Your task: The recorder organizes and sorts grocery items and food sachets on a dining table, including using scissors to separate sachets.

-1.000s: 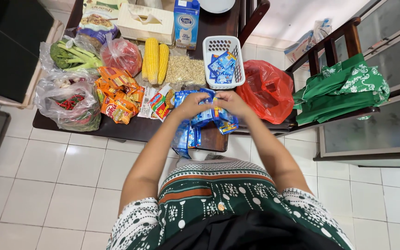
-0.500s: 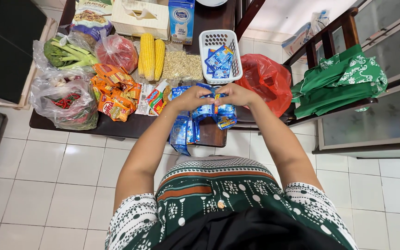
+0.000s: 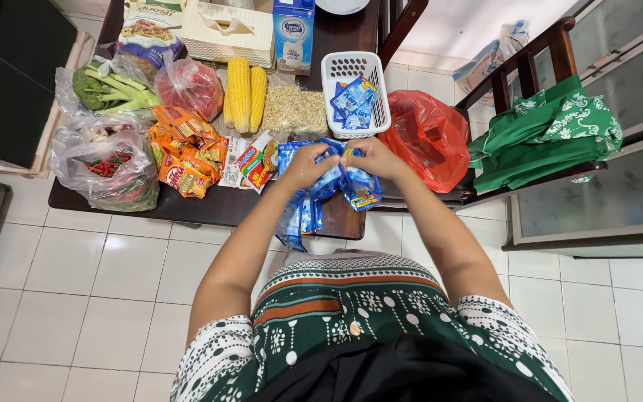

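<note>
White floor tiles ran under a dark wooden table (image 3: pixel 210 205) crowded with groceries as a person in a green patterned dress stood at its near edge and worked on a strip of blue sachets (image 3: pixel 303 208), part of which dangled over the table edge. The left hand (image 3: pixel 305 167) and the right hand (image 3: pixel 371 158) were closed together on the strip just above the tabletop, each pinching a sachet on either side of what looked like a seam. A clean separation would probably have called for gripping close to the perforation and pulling evenly, so no packet burst and the hanging tail did not drag the rest to the floor. Beside the hands lay a red and yellow packet (image 3: pixel 254 165), a heap of orange snack packets (image 3: pixel 187 149) and a clear bag of red chillies (image 3: pixel 109 167). Just beyond the hands stood a white plastic basket (image 3: pixel 340 71) already holding loose blue sachets (image 3: pixel 355 100), with a red plastic bag (image 3: pixel 426 134) to its right. Farther back were two corn cobs (image 3: pixel 245 93), a bag of green vegetables (image 3: pixel 106 85), a tissue box (image 3: pixel 228 33) and a milk carton (image 3: pixel 294 30). Green cloth (image 3: pixel 552 141) was draped over a chair on the right.
</note>
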